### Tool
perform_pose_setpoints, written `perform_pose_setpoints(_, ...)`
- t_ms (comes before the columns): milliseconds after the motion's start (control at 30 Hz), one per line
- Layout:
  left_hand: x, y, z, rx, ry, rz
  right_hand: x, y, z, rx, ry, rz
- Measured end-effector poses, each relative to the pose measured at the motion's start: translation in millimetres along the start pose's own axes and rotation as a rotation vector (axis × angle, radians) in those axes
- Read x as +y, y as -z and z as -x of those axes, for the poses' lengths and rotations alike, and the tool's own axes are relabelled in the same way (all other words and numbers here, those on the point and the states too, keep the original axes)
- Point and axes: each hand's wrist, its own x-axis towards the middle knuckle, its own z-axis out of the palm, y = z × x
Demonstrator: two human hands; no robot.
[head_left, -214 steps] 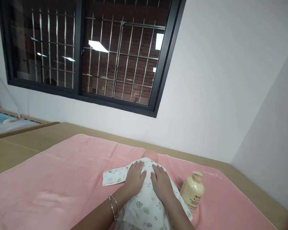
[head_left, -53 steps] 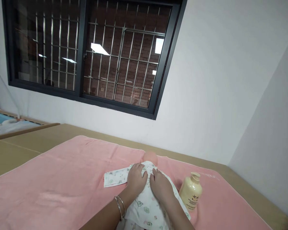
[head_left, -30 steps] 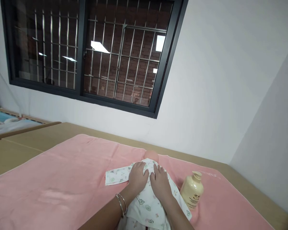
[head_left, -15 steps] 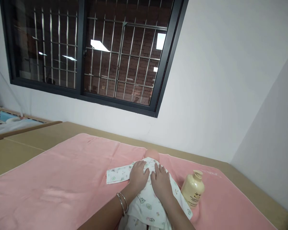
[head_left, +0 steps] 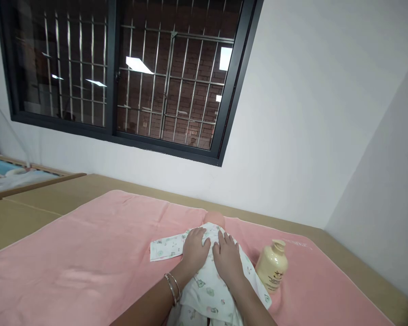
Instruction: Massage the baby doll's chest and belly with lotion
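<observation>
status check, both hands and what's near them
Left hand, right hand palm down on printed shirt. Doll head just beyond, pink cloth underneath. Cream bottle off to the right, apart from both hands.

The shirt [head_left: 208,290] is white with green and pink prints. The blanket [head_left: 98,253] is pink with a white edge, the bottle [head_left: 272,263] pale yellow with dark lettering, the surface [head_left: 61,197] tan.
</observation>
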Motion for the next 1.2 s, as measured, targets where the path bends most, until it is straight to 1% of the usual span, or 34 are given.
perform_pose_setpoints(367,-1.2,1.0,-0.9,-0.019,-0.007,0.005,2.8,-4.3,-1.5,0.001,0.014,-0.026)
perform_pose_setpoints(467,-4.3,-0.2,0.0,-0.005,-0.019,0.024,4.1,0.3,-2.3,0.008,0.028,-0.077)
perform_pose_setpoints(533,-6.5,-0.8,1.0,0.027,-0.032,0.034,4.0,6.8,-2.2,0.064,0.042,-0.131)
perform_pose_setpoints(667,-9.6,-1.1,2.9,0.087,-0.062,0.039,-0.4,15.6,1.3,0.261,0.098,-0.207)
perform_pose_setpoints(700,-10.2,-1.3,3.2,0.088,-0.062,0.044,-2.1,15.0,2.5,0.269,0.110,-0.213)
perform_pose_setpoints(733,-10.8,-1.6,3.4,0.087,-0.060,0.050,-3.8,13.4,3.7,0.245,0.121,-0.214)
perform_pose_setpoints(867,-13.5,-3.4,3.5,0.088,-0.043,0.074,-8.0,4.5,6.0,0.039,0.147,-0.220)
perform_pose_setpoints(900,-14.2,-3.8,3.3,0.087,-0.039,0.082,-8.3,3.8,5.9,0.024,0.140,-0.234)
perform_pose_setpoints(933,-14.7,-4.1,3.1,0.083,-0.035,0.088,-8.4,3.9,5.8,0.036,0.128,-0.251)
perform_pose_setpoints(1067,-16.0,-4.3,2.7,0.065,-0.026,0.104,-9.0,7.1,6.7,0.162,0.091,-0.243)
perform_pose_setpoints(1200,-15.7,-3.6,3.3,0.064,-0.024,0.113,-10.4,8.4,10.8,0.093,0.167,-0.165)
